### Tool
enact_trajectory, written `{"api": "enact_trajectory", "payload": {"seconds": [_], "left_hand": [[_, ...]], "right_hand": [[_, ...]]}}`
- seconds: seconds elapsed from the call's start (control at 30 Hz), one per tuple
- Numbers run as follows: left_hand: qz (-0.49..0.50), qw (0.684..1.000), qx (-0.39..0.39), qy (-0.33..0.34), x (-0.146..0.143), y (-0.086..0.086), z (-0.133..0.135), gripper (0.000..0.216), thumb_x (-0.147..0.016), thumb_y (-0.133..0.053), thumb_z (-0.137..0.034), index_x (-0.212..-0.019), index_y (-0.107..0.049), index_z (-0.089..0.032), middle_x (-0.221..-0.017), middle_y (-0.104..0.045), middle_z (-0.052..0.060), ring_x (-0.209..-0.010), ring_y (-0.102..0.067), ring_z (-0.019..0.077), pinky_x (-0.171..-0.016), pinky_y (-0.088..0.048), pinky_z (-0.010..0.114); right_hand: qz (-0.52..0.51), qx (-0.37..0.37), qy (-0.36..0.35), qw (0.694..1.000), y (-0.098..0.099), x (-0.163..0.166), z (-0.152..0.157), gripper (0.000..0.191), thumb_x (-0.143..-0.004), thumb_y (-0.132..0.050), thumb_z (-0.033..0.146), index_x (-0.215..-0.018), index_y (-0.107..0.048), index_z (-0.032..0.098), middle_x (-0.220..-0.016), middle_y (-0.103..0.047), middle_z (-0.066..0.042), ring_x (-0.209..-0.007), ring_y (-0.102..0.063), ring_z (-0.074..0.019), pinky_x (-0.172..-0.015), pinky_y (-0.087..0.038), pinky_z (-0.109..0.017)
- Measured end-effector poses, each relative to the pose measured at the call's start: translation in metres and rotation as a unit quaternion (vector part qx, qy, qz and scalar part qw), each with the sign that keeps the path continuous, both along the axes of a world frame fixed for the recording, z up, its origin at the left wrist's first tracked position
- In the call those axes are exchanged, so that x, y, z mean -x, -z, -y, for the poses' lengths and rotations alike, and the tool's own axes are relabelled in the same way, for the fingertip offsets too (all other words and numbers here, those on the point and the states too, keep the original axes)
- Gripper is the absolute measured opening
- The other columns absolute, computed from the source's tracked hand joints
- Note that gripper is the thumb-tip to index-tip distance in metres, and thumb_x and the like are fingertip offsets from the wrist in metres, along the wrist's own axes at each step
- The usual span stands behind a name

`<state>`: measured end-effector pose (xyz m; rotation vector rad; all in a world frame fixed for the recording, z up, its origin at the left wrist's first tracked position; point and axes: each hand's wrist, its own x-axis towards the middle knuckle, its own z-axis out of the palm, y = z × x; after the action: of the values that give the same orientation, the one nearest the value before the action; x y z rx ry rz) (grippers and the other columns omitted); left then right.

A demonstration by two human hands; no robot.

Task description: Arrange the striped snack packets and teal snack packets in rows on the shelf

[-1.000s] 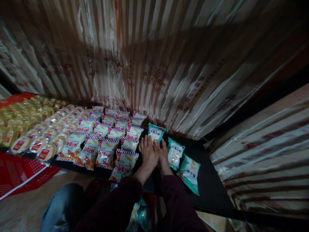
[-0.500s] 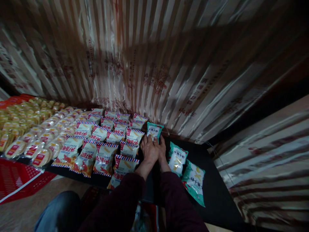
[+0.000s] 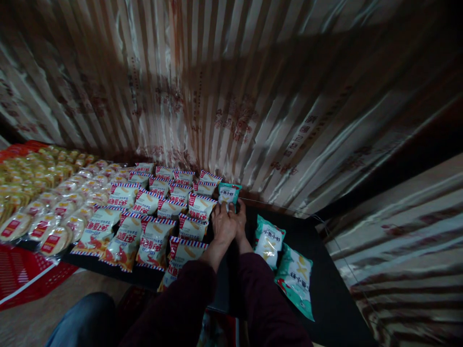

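My left hand [image 3: 223,224] and my right hand [image 3: 240,219] lie side by side on the dark shelf top [image 3: 325,294], fingers laid flat on the lower edge of a teal snack bag [image 3: 228,193] that rests against the back wall. Left of my hands sit rows of red, white and blue striped snack bags [image 3: 155,212]. Two more teal bags [image 3: 269,239] [image 3: 297,277] lie in a line to the right of my hands. Dark red sleeves cover both forearms.
Round, clear-wrapped biscuit packs [image 3: 43,202] fill the far left of the shelf. A red basket [image 3: 21,274] stands below them. A striped, glossy curtain [image 3: 224,96] hangs behind the shelf and along the right side. My knee in blue jeans [image 3: 83,320] shows at the bottom left.
Both hands have slid forward, pushing the teal bag toward the back wall beside the striped bags. The view has shifted slightly.
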<state>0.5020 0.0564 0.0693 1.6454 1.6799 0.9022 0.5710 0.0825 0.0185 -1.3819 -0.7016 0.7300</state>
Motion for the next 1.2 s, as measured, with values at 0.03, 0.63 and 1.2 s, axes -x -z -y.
{"api": "enact_trajectory", "payload": {"seconds": [0.03,0.63,1.2], "left_hand": [[-0.002,1.000,-0.001,0.003,0.000,0.001,0.000,0.045,-0.088,-0.044,-0.020,-0.131,-0.055,-0.012,-0.141,-0.051,0.016,-0.134,-0.044,0.0272,-0.112,-0.033,0.042],[-0.031,0.999,-0.002,0.017,0.001,0.001,-0.004,0.045,-0.091,-0.039,-0.019,-0.132,-0.054,-0.006,-0.138,-0.052,0.020,-0.132,-0.045,0.0290,-0.113,-0.032,0.041],[-0.017,1.000,-0.017,0.020,0.005,0.002,-0.002,0.038,-0.092,-0.042,-0.021,-0.122,-0.061,-0.008,-0.130,-0.059,0.017,-0.128,-0.049,0.0250,-0.111,-0.033,0.036]], "right_hand": [[0.004,-0.001,0.000,1.000,0.000,0.000,0.000,0.054,-0.064,-0.068,0.045,-0.114,-0.058,0.024,-0.093,-0.072,-0.002,-0.086,-0.065,-0.0189,-0.081,-0.049,-0.034],[0.188,0.060,0.010,0.980,0.004,-0.003,-0.013,0.049,-0.070,-0.063,0.050,-0.111,-0.066,0.023,-0.111,-0.070,-0.007,-0.106,-0.060,-0.0229,-0.095,-0.043,-0.036],[0.360,0.089,0.032,0.928,0.023,-0.009,-0.009,0.063,-0.085,-0.042,0.052,-0.128,-0.052,0.008,-0.130,-0.057,-0.022,-0.122,-0.052,-0.0302,-0.104,-0.038,-0.047]]}}
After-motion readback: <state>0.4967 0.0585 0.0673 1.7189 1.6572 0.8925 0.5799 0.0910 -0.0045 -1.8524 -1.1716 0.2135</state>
